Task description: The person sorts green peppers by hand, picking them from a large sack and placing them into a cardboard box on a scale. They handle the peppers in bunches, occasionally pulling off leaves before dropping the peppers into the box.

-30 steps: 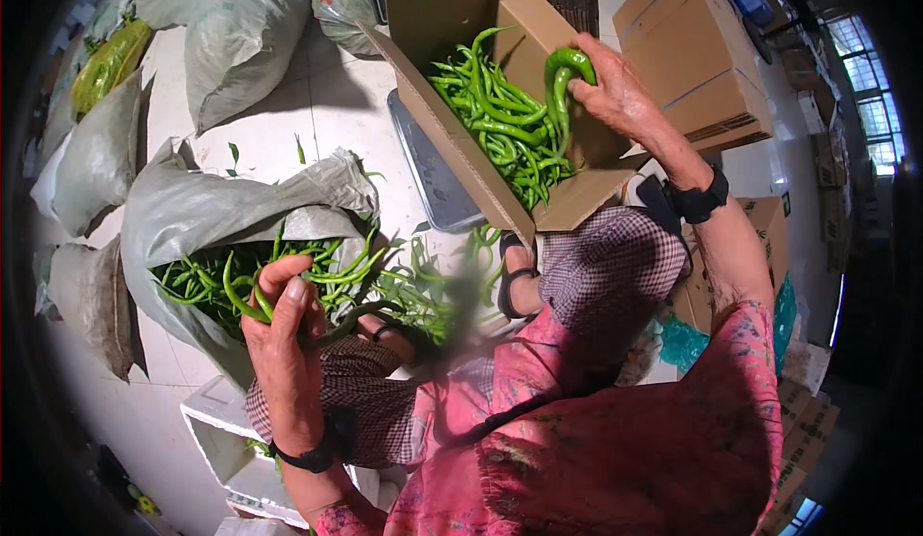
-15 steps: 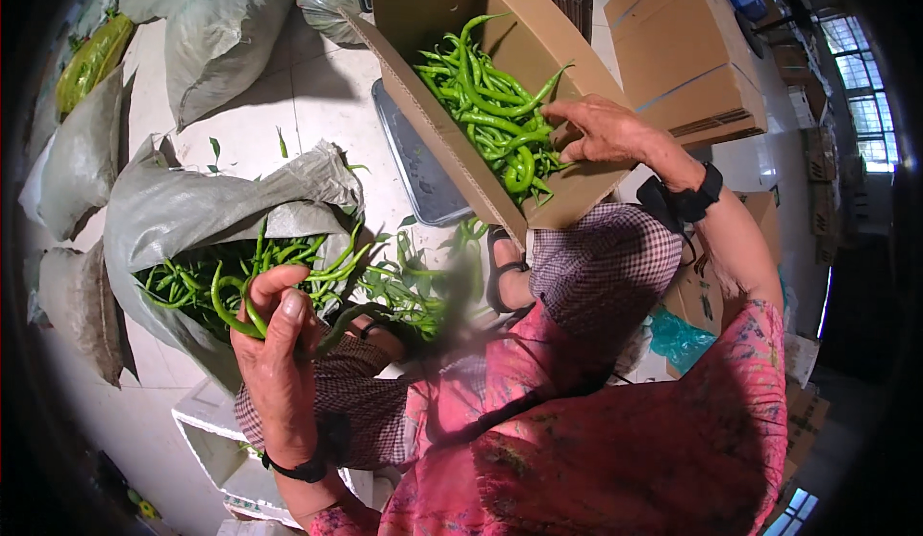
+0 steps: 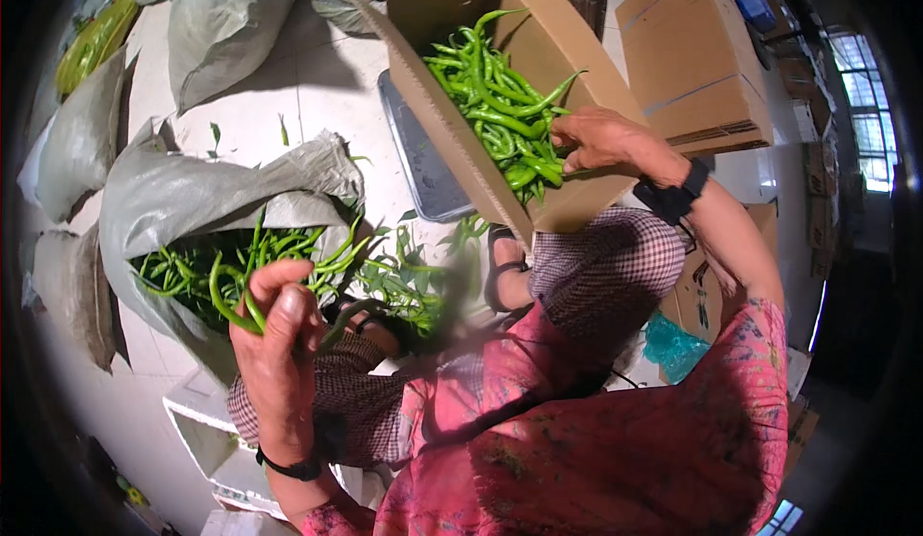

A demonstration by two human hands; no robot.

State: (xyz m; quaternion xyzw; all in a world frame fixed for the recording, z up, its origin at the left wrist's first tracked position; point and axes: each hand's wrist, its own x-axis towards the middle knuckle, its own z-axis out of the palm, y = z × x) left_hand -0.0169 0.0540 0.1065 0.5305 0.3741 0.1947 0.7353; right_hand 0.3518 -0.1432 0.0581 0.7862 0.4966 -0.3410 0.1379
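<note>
My left hand [image 3: 279, 353] is closed round a curved green chili pepper [image 3: 223, 291], held over the mouth of a grey woven sack [image 3: 173, 195]. Loose chili peppers [image 3: 173, 269] fill that opening. On the right, my right hand [image 3: 608, 140] reaches into an open cardboard box [image 3: 586, 60]. Its fingers are bent against the ends of the peppers there, thumb below, seemingly pinching one; the fingertips are partly hidden. A pile of long green chili peppers [image 3: 500, 103] lies in the tilted box, most of them pointing lengthwise.
Beneath the box is a dark-topped scale [image 3: 423, 171]. Flattened cartons [image 3: 697, 55] are stacked at the far right. More full sacks [image 3: 221, 31] stand far left. Leafy scraps [image 3: 409, 281] lie between my feet, and a white foam box [image 3: 207, 430] sits by my left knee.
My right hand's fingers have curled in closer against the peppers in the box. My left hand still holds its pepper. The view has shifted slightly.
</note>
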